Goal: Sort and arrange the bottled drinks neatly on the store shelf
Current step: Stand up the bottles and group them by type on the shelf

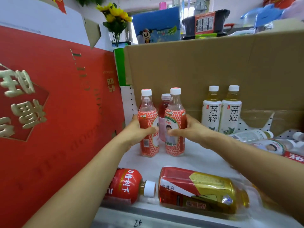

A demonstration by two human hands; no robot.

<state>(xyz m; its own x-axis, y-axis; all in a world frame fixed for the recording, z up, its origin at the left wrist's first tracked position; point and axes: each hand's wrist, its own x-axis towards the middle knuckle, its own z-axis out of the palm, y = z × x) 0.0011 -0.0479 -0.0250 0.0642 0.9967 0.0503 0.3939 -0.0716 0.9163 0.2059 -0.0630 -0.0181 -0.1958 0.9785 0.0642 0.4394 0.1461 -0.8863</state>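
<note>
Red-sleeved and upright on the white shelf [197, 158], two bottles stood side by side near its left end, each gripped. Fingers of the left hand [134, 130] curled round the left bottle [148, 119]; fingers of the right hand [192, 129] curled round the right bottle [175, 116]. Risk: pushing either rearward could topple the pink bottle [164, 104] just behind. The forearms passed over the lying bottles [202, 190]; a brush could roll them off the front edge.

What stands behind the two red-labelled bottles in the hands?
One bottle of red drink, seen through the gap between them. Its sides and base are covered; whether more stand behind cannot be seen.
</note>
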